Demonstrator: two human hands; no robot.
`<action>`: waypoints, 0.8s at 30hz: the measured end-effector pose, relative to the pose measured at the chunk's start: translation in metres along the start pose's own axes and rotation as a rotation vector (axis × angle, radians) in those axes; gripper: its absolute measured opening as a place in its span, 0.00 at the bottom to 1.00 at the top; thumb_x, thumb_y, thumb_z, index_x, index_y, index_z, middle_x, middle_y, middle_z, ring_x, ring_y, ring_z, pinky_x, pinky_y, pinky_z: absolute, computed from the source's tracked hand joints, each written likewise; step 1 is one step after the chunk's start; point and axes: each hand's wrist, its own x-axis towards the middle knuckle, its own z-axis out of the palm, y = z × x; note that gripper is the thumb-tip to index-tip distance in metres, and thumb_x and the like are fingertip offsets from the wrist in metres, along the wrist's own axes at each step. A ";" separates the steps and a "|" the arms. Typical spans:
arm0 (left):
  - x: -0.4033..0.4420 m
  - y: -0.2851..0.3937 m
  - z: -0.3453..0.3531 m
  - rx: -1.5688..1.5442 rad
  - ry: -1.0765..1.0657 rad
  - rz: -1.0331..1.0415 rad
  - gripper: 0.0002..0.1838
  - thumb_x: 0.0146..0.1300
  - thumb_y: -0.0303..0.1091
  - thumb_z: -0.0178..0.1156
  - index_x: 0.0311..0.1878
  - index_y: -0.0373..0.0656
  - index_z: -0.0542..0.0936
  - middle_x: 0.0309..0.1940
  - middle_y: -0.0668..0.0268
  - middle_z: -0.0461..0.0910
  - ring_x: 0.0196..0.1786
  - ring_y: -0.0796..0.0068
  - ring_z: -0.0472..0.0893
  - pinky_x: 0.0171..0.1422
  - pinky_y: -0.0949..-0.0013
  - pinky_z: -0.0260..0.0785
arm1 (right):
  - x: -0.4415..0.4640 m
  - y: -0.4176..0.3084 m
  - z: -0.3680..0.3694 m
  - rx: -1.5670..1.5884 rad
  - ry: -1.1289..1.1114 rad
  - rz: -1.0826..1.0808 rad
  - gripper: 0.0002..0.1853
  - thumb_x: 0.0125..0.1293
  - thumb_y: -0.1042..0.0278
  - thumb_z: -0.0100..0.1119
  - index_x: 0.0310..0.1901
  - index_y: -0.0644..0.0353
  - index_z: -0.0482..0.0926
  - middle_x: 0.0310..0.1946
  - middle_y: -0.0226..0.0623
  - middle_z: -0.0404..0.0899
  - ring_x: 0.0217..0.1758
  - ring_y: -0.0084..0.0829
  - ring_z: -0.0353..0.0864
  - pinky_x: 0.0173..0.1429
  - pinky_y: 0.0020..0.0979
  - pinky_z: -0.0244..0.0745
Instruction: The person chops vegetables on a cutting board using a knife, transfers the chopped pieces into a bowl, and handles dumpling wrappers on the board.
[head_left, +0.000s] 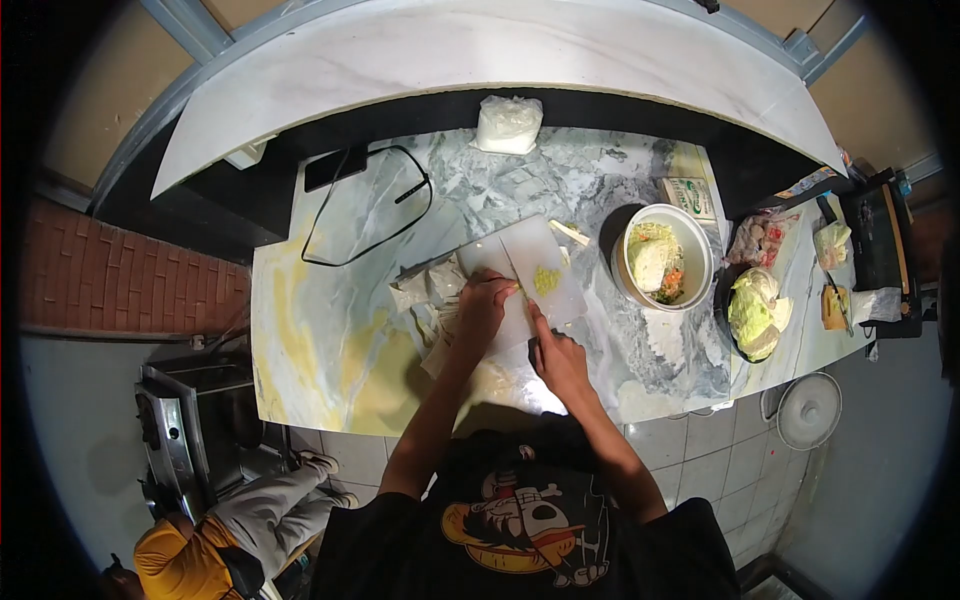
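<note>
A white cutting board (510,322) lies on the marble counter. My right hand (558,358) is closed around the handle of a knife (512,262), whose blade reaches across the board. Beside the blade, my left hand (485,305) has its fingers pressed together on a small green vegetable piece, mostly hidden by them. Chopped green pieces (546,280) lie on the board to the right of the knife. Pale crumpled wrappers or peelings (430,295) are at the left, next to my left hand. A pale stalk (570,234) rests at the board's upper right corner.
A white pot (620,262) holding cabbage and chopped vegetables stands to the right. Further right are a cabbage (755,315) and a bagged item (762,238). At the back are a white bag (508,125) and a phone with a cable (336,168). Someone in yellow (180,560) sits lower left.
</note>
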 end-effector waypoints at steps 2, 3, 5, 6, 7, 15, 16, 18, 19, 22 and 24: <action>0.001 0.000 -0.001 -0.062 -0.032 -0.057 0.07 0.52 0.22 0.66 0.36 0.40 0.86 0.32 0.61 0.81 0.41 0.57 0.81 0.48 0.60 0.74 | 0.001 0.001 0.000 -0.002 -0.016 0.003 0.38 0.63 0.71 0.54 0.75 0.45 0.54 0.20 0.53 0.78 0.25 0.56 0.79 0.35 0.52 0.76; 0.001 -0.002 -0.001 -0.062 -0.035 -0.058 0.07 0.52 0.22 0.66 0.36 0.40 0.86 0.32 0.61 0.81 0.41 0.57 0.81 0.48 0.60 0.74 | 0.001 0.002 0.000 -0.004 -0.031 0.005 0.38 0.63 0.71 0.55 0.75 0.45 0.54 0.20 0.53 0.78 0.25 0.56 0.80 0.35 0.52 0.76; 0.000 -0.004 0.002 -0.044 -0.012 -0.037 0.07 0.53 0.22 0.66 0.36 0.40 0.86 0.33 0.60 0.81 0.41 0.57 0.81 0.48 0.59 0.74 | 0.002 0.002 0.000 -0.009 -0.037 0.011 0.38 0.63 0.71 0.55 0.75 0.45 0.54 0.21 0.54 0.78 0.26 0.57 0.80 0.35 0.53 0.76; 0.002 -0.003 0.001 -0.045 -0.014 -0.037 0.07 0.53 0.22 0.66 0.36 0.40 0.86 0.33 0.60 0.81 0.41 0.57 0.81 0.48 0.59 0.74 | 0.003 0.001 -0.001 -0.013 -0.043 0.012 0.38 0.63 0.70 0.55 0.74 0.45 0.54 0.22 0.55 0.78 0.27 0.58 0.80 0.36 0.54 0.76; 0.002 -0.002 0.000 -0.036 -0.028 -0.041 0.07 0.53 0.22 0.66 0.36 0.40 0.86 0.33 0.60 0.82 0.41 0.57 0.81 0.48 0.59 0.74 | 0.004 0.001 -0.002 -0.013 -0.045 0.014 0.38 0.63 0.70 0.55 0.74 0.45 0.54 0.22 0.55 0.78 0.27 0.58 0.80 0.36 0.54 0.76; 0.004 0.006 -0.005 -0.038 -0.030 -0.039 0.07 0.53 0.22 0.66 0.36 0.39 0.86 0.34 0.60 0.82 0.40 0.56 0.81 0.48 0.59 0.74 | 0.014 -0.005 -0.010 -0.037 -0.148 0.078 0.37 0.63 0.71 0.54 0.74 0.45 0.55 0.28 0.55 0.81 0.32 0.57 0.82 0.40 0.53 0.77; 0.004 0.005 -0.005 -0.036 -0.037 -0.047 0.07 0.53 0.22 0.65 0.36 0.39 0.86 0.34 0.60 0.82 0.40 0.55 0.81 0.47 0.59 0.74 | 0.015 -0.005 -0.009 -0.036 -0.150 0.078 0.37 0.63 0.71 0.54 0.74 0.45 0.55 0.28 0.55 0.81 0.32 0.57 0.82 0.40 0.53 0.77; 0.004 0.005 -0.006 -0.034 -0.043 -0.058 0.07 0.53 0.23 0.65 0.36 0.39 0.85 0.35 0.60 0.82 0.40 0.55 0.81 0.47 0.59 0.74 | 0.015 -0.005 -0.007 -0.066 -0.141 0.087 0.37 0.64 0.70 0.54 0.74 0.44 0.55 0.27 0.53 0.81 0.32 0.57 0.82 0.40 0.53 0.77; 0.004 0.005 -0.005 -0.033 -0.026 -0.036 0.06 0.53 0.23 0.65 0.36 0.39 0.85 0.35 0.59 0.82 0.40 0.55 0.81 0.47 0.58 0.74 | 0.015 -0.004 -0.005 -0.067 -0.143 0.086 0.37 0.64 0.70 0.54 0.74 0.44 0.55 0.27 0.53 0.81 0.32 0.57 0.82 0.40 0.53 0.77; 0.002 0.003 -0.003 -0.012 -0.009 -0.012 0.06 0.53 0.23 0.65 0.36 0.39 0.85 0.34 0.59 0.82 0.39 0.54 0.81 0.46 0.58 0.74 | 0.015 -0.003 0.002 -0.104 -0.108 0.074 0.37 0.63 0.70 0.54 0.74 0.44 0.56 0.25 0.52 0.81 0.31 0.56 0.82 0.38 0.53 0.77; 0.003 0.004 -0.003 0.007 -0.005 -0.006 0.06 0.53 0.23 0.65 0.35 0.39 0.85 0.34 0.59 0.82 0.39 0.54 0.81 0.46 0.58 0.74 | 0.015 -0.004 0.004 -0.122 -0.101 0.079 0.37 0.63 0.70 0.54 0.74 0.43 0.56 0.25 0.53 0.81 0.30 0.56 0.82 0.37 0.52 0.77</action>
